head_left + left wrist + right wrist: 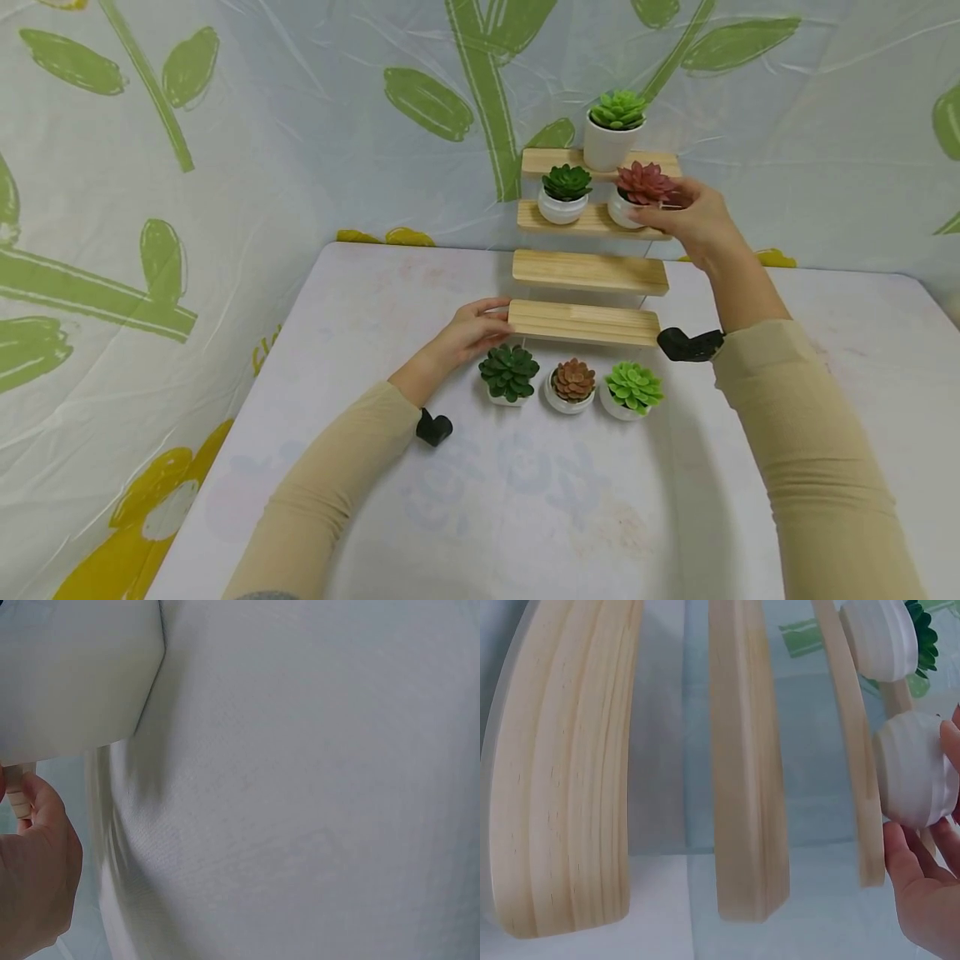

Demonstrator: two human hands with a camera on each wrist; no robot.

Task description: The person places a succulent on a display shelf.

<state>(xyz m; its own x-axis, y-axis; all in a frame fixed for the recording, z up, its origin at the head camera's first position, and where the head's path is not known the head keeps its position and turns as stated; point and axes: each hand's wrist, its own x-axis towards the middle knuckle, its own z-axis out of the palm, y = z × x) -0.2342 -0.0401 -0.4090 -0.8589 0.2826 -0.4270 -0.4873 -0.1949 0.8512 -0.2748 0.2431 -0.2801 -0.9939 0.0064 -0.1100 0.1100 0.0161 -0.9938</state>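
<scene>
My right hand (701, 221) grips the white pot of a red succulent (645, 183) at the right end of the second shelf from the top (532, 218). In the right wrist view, its fingers curve round the white pot (915, 771), right at the shelf's edge. A dark green succulent in a white pot (564, 196) stands to its left. My left hand (468, 333) holds the left end of the lowest wooden shelf (585, 322), with thumb and fingers about the end. In the left wrist view this hand (41, 870) pinches a strip of wood at the frame's edge.
On the top shelf (536, 162) stands a bright green succulent in a taller white pot (611, 137). The third shelf (589, 272) is bare wood. Before the stand, a dark green (508, 373), a brown (572, 385) and a light green succulent (632, 390) line the table (510, 533).
</scene>
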